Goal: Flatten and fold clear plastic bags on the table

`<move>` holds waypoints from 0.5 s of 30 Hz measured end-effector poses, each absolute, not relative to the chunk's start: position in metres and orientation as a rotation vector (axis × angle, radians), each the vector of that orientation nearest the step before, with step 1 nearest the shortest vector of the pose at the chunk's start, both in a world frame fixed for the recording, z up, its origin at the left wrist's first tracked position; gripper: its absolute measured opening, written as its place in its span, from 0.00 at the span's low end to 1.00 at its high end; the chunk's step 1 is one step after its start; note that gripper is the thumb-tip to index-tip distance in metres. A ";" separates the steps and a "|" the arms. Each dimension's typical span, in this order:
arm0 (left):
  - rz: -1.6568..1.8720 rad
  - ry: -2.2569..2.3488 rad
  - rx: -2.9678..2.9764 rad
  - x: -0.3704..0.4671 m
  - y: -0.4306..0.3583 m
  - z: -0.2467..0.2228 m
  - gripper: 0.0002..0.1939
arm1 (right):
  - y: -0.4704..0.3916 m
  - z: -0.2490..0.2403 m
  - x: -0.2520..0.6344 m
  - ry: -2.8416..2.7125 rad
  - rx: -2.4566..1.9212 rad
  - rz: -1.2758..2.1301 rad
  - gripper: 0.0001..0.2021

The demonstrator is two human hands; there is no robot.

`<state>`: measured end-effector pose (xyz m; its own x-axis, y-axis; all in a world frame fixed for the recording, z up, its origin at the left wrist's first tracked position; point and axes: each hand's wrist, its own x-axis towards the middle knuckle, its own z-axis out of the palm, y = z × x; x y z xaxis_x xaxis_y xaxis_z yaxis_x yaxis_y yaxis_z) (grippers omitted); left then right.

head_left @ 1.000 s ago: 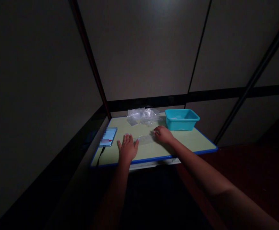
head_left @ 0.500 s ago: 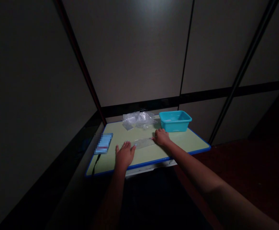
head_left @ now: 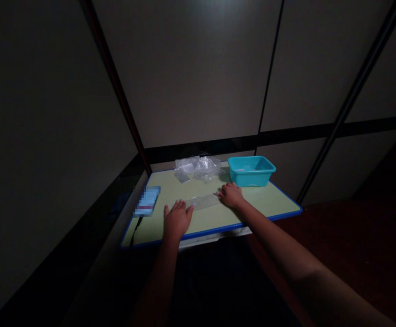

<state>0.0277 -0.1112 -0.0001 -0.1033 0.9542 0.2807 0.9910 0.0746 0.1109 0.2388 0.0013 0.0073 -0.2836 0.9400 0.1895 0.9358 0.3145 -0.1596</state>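
A clear plastic bag (head_left: 203,202), folded or flattened into a long strip, lies across the table between my two hands. My left hand (head_left: 178,220) is laid flat at the strip's left end, fingers spread, its thumb touching the plastic. At the other end my right hand (head_left: 232,195) has bent fingers closed on the bag; its fingertips are partly hidden. More crumpled clear plastic bags (head_left: 198,168) lie in a loose heap behind, near the table's back edge.
A turquoise plastic basin (head_left: 252,177) stands at the back right of the pale yellow table (head_left: 170,186), which has a blue rim. On the left lies a phone-like object (head_left: 146,201), blurred out, with a dark strap (head_left: 136,231). Panelled walls stand close behind and left.
The view has shifted slightly. Both hands stay at the ends of the plastic strip, with almost no visible movement against the table.
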 end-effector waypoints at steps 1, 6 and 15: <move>-0.421 -2.195 -2.009 0.028 -0.111 0.000 0.27 | 0.001 0.007 0.240 -2.323 -1.722 0.037 0.18; -0.420 -2.200 -2.006 0.028 -0.111 0.000 0.27 | 0.002 0.006 0.247 -2.331 -1.699 0.122 0.19; -0.410 -2.205 -2.005 0.028 -0.111 -0.001 0.27 | -0.001 0.007 0.255 -2.351 -1.634 0.199 0.14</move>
<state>0.0276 -0.1106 -0.0011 -0.1068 0.9544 0.2788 0.9908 0.0786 0.1102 0.2547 -0.0005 0.0069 -0.3271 0.9342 0.1424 0.8969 0.3544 -0.2644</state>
